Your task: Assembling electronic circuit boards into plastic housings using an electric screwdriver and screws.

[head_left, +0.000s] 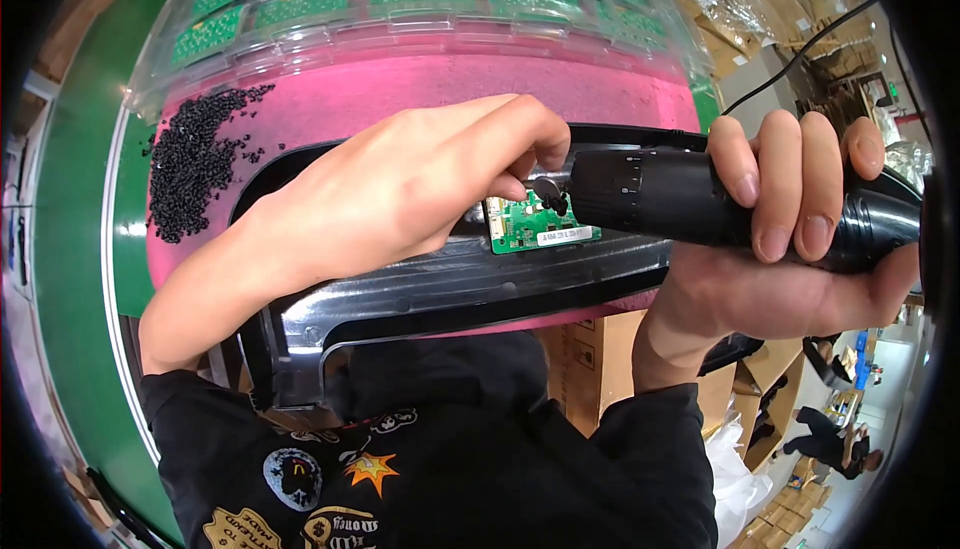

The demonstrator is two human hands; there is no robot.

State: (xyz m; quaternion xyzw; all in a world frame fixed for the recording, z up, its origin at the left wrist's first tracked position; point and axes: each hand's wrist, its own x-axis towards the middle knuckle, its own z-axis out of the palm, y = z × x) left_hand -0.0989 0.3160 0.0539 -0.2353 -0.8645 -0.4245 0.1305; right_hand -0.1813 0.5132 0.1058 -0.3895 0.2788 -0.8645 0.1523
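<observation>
My right hand (750,284) is wrapped around a black electric screwdriver (660,192) with a ringed collar, lying nearly level and pointing left. Its tip reaches a small dark round piece (548,195) over a green circuit board (540,234). Beside that tip, my left hand (430,174) has its finger and thumb curled together; what they pinch, if anything, I cannot make out. The board sits in a long, glossy black plastic housing (420,284), and my left hand hides part of both.
A heap of small black screws (190,164) lies on the pink mat (330,99) at the left. Clear plastic trays (400,29) of green boards stand at the back. A black cable (800,54) runs at the upper right. Cardboard boxes (590,369) are below; a person (830,441) is far right.
</observation>
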